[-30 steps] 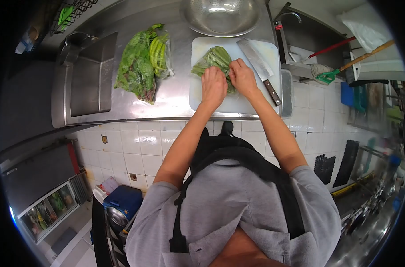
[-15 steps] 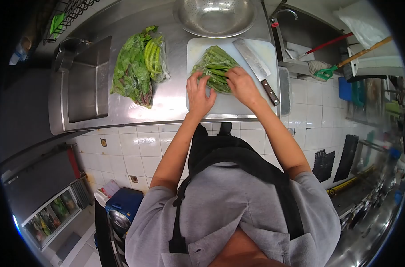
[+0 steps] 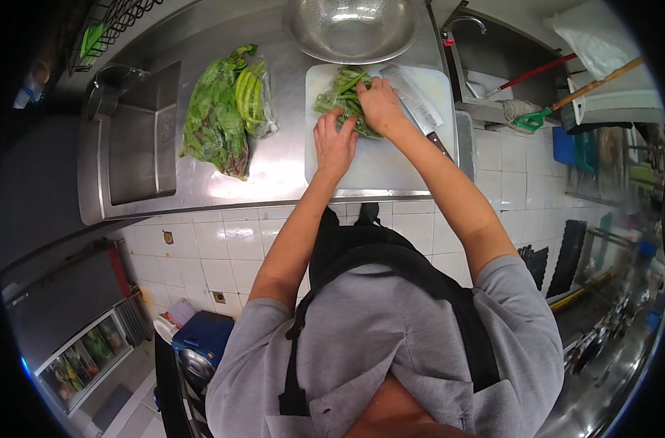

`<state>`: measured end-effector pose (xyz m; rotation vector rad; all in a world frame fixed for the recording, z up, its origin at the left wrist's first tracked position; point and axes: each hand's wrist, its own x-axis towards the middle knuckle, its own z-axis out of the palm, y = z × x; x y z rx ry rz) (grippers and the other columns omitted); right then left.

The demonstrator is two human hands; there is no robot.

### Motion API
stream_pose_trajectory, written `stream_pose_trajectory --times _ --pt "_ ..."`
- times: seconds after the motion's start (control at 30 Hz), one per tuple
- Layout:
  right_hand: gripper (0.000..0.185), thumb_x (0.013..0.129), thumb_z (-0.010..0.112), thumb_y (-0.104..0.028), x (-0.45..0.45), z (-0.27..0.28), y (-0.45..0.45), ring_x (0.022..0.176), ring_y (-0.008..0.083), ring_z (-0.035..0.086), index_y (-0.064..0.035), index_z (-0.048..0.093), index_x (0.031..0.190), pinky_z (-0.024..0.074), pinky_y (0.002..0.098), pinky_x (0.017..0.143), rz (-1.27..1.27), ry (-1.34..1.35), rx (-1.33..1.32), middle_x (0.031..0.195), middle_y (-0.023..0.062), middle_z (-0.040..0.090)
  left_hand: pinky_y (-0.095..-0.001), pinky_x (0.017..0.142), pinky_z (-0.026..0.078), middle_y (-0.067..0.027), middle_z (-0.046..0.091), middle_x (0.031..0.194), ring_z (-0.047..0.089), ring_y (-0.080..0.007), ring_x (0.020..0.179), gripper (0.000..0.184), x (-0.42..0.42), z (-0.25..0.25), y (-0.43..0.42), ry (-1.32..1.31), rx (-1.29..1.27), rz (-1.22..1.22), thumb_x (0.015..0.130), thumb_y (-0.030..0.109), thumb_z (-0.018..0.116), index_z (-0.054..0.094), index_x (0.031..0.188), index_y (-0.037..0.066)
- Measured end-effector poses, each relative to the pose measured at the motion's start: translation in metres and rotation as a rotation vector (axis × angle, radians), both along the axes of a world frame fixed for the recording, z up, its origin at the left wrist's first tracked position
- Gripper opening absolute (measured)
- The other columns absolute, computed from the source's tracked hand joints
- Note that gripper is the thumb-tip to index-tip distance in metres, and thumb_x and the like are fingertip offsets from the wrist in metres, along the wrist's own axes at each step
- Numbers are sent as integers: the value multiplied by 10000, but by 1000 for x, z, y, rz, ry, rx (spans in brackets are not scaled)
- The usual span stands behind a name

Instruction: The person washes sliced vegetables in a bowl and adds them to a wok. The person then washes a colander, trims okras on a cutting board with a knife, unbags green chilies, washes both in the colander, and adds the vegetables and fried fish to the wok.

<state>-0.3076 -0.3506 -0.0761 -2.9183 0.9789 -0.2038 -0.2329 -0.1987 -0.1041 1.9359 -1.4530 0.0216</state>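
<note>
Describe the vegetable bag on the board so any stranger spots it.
On the steel counter, find the white cutting board. The bag of green vegetables lies there, left of the knife. Unlike the leafy bag, it is touched by the left hand and right hand.

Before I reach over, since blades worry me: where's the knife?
In the head view, the knife lies on the right side of the board, beside the right hand.

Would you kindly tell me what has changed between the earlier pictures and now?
The right hand has moved away from the body, over the bagged green vegetables; the left hand has shifted leftward to their near-left edge since the first picture. Whether either has a firm grip is unclear. The knife, cutting board, colander and bagged leafy greens stayed put.
</note>
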Motion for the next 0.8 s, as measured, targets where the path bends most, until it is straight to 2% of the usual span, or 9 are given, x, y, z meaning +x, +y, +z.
stream_pose_trajectory --times 0.27,0.43,0.57,0.67,0.8 --pt "291 898 596 -90 1 2 -11 1042 366 667 29 630 1162 571 428 878 -24 46 70 1123 249 671 -608 1099 309 -101 517 1381 445 -322 1365 501 -5 -2 -5 -122 38 -65 786 150 795 659 1267 165" --pt "254 899 593 -78 0 10 -9 1033 391 700 37 624 1124 584 448 838 -13 48 171 1089 254 687 -613 1091 313 -103 519 1359 452 -320 1358 490 -7 -3 -4 -140 60 -49 773 144 802 664 1242 168" --pt "254 889 614 -86 -3 -15 -16 998 403 711 32 625 1114 587 469 817 55 -3 104 1005 239 717 -597 1067 327 -115 520 1352 462 -321 1336 483 -12 -6 -8 -175 48 -22 756 139 808 673 1218 174" --pt "261 863 650 -92 -2 11 -23 970 410 714 23 650 1097 581 476 829 132 65 113 984 232 731 -571 1047 336 -120 528 1347 471 -322 1311 473 -12 -9 -12 -182 55 9 749 152 814 680 1202 181" --pt "222 844 674 -87 -22 75 -17 986 402 709 15 684 1040 567 469 851 124 207 206 1015 242 729 -544 1033 337 -111 546 1323 470 -314 1299 462 -13 -5 -20 -213 69 84 763 189 811 688 1208 199"
